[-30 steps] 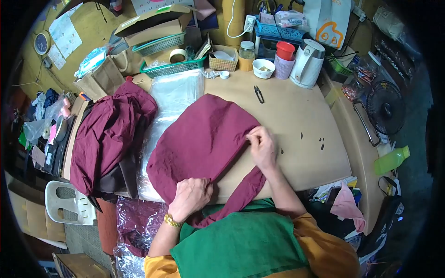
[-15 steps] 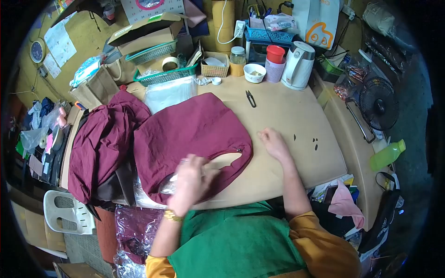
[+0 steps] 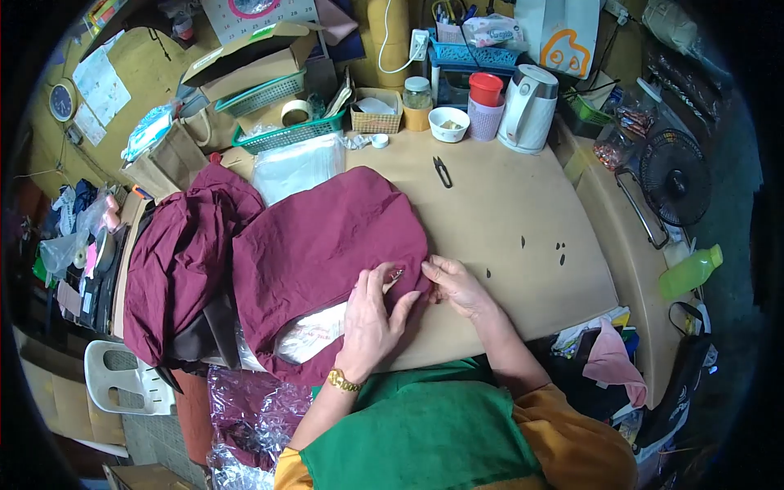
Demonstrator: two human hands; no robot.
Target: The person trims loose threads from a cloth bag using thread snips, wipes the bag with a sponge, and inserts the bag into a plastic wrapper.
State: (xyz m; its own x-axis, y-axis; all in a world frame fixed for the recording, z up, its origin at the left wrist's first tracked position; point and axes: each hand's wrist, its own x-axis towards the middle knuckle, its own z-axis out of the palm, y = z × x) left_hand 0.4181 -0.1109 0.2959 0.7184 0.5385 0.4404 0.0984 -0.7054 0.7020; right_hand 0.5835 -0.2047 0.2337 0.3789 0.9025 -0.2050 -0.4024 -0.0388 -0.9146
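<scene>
Wall calendar: carries printed date numerals, legible in the twenties, and a pink ring marking. Clear plastic sheeting: bears red print, too small to read. White packet: bears lettering, not legible at this resolution. White paper bag: displays an orange outline graphic. Wall clock: dial markings too small to read. Black bag: white lettering, illegible.

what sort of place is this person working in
Probably a small sewing or garment-packing workshop, though I can't be certain: maroon cloth is spread on the work table, small scissors lie nearby, and clear plastic sits behind the cloth.
</scene>
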